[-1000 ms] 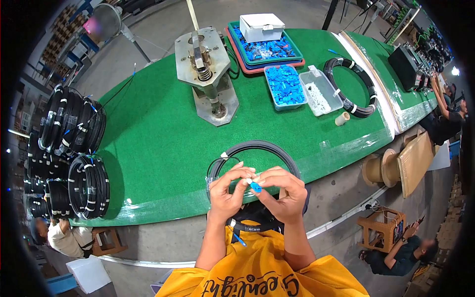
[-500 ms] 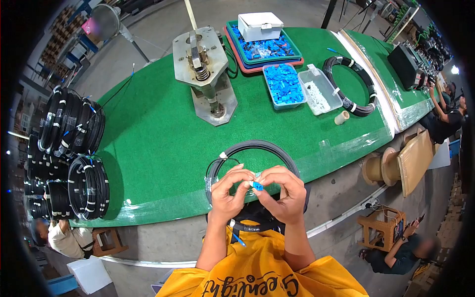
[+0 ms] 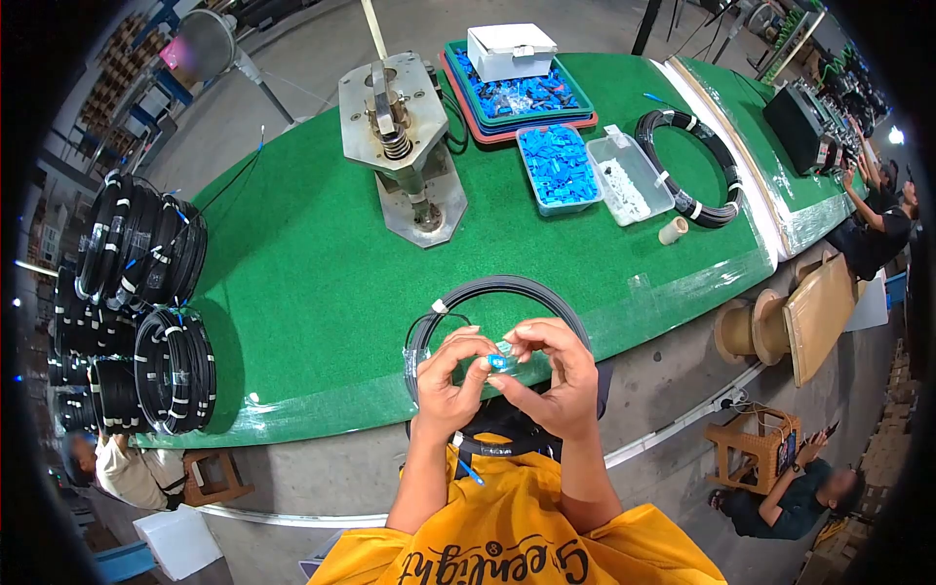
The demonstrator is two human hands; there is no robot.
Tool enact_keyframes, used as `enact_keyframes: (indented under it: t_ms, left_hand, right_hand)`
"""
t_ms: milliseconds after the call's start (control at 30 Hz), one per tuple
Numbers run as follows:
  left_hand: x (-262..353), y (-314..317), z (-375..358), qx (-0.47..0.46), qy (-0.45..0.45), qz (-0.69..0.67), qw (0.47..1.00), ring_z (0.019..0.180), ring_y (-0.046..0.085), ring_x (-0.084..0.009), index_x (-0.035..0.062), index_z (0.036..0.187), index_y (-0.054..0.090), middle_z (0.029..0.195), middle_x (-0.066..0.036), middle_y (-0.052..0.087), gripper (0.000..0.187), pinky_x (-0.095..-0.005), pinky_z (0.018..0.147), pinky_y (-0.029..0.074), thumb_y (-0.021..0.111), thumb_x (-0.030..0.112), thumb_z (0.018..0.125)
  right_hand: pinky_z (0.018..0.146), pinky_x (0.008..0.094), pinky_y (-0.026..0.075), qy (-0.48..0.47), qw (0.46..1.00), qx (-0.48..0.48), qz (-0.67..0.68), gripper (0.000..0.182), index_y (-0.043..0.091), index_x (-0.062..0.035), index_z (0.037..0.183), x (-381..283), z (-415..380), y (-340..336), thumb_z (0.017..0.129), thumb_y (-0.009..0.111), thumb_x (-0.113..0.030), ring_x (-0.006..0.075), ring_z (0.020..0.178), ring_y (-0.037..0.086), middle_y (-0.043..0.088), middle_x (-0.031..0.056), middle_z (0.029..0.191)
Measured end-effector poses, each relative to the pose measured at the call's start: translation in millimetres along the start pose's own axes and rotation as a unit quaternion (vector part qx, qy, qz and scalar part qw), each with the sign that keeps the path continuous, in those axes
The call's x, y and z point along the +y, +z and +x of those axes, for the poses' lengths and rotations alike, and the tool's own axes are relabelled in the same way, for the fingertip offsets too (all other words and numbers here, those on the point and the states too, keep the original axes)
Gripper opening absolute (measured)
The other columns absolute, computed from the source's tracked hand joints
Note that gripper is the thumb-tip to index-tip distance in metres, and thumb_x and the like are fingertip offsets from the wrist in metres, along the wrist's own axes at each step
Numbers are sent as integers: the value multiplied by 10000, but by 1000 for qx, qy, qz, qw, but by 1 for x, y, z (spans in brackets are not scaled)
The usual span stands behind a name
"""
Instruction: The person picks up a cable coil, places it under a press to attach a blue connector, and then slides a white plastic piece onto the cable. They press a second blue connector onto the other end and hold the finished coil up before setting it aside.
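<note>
In front of my chest, my left hand (image 3: 453, 375) pinches a small blue fiber connector (image 3: 497, 362) between thumb and fingertips. Close on its other side is my right hand (image 3: 556, 375), its thumb and fingers spread apart around the connector with nothing gripped. Beneath both hands, a coil of black cable (image 3: 507, 285) lies at the table's near edge and hangs partly over it. A white tie (image 3: 439, 306) shows on its left side. One blue-tipped cable end (image 3: 471, 472) dangles over my yellow shirt.
A metal press (image 3: 395, 127) stands on the green table (image 3: 292, 253). Behind to the right are a tub of blue parts (image 3: 561, 168), a tub of white parts (image 3: 624, 190) and another cable coil (image 3: 726, 161). Cable coils (image 3: 146, 239) are stacked at left. Other people sit around.
My right thumb and fingers have come off the blue connector and spread apart. The connector has turned in my left fingers and shifted slightly left.
</note>
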State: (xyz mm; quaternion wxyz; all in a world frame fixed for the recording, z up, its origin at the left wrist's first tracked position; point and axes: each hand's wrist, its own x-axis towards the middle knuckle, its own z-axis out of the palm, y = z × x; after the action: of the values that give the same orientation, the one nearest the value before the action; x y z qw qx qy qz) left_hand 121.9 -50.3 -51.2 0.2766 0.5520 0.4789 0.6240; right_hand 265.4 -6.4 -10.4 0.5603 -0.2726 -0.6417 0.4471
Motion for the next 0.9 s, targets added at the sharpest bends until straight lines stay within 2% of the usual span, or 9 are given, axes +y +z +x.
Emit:
enact_keyframes:
  t_ms: [67,133,167,267,333,433,500,667,900]
  left_hand:
    - [-1,0,-1,3,-8,-5,1000,844,686,-236,10,931,637,862,-92,697,66,-461,971,474,667,13,872]
    - [-1,-1,0,-1,1,12,1000,840,685,-232,3,943,639,854,-93,697,77,-412,904,507,668,17,873]
    - [-1,0,-1,-1,1,12,1000,840,685,-232,3,943,639,854,-93,697,77,-412,904,507,668,17,873]
    - [2,0,-4,0,-60,-36,998,842,684,-235,-9,963,641,875,-105,695,109,-348,807,528,680,19,865]
    - [3,-1,-4,-10,-85,37,996,849,684,-241,-18,977,637,910,-125,691,142,-312,738,528,697,16,852]
    - [6,2,3,-26,-59,41,997,858,683,-249,-21,976,635,935,-139,689,153,-322,768,528,705,12,844]
    - [-1,0,2,-37,-45,39,998,859,683,-251,-20,975,636,929,-139,689,149,-326,776,527,704,11,845]
    - [-2,-5,1,-45,-31,41,998,858,682,-257,-20,969,641,914,-133,691,141,-336,791,525,698,-8,840]
    - [6,-1,-3,10,-39,-30,999,797,668,-173,-31,901,633,851,-117,694,94,-280,719,516,700,-38,836]
  right_hand:
    - [687,267,497,5,1000,8,4,382,639,-28,1095,-1,1,2,751,804,-52,157,792,608,659,113,999]
    - [689,267,497,9,1000,18,7,373,641,-26,1091,-1,1,1,756,801,-53,158,793,611,664,111,991]
    - [720,267,495,11,1000,-17,-7,372,627,-12,1097,0,0,-1,762,789,-16,156,825,609,654,112,990]
    - [765,271,496,12,998,-57,-34,316,614,7,1077,3,-1,-2,793,751,28,159,858,612,647,115,974]
    - [778,276,500,12,997,-63,-47,258,615,12,1051,5,-2,-1,819,725,34,164,860,618,651,115,960]
    - [805,285,504,40,998,-45,-25,195,594,19,1028,7,-5,2,854,674,57,169,876,622,645,120,972]
    - [722,285,514,58,998,12,29,152,613,5,990,9,-7,6,864,690,-32,187,793,624,663,117,954]
    - [707,279,503,48,999,-15,-4,165,613,-2,1006,10,-6,6,865,691,-38,180,786,617,653,111,959]
    - [693,277,497,53,998,-23,-3,182,632,-12,1001,6,-1,7,844,715,-52,170,781,627,668,94,921]
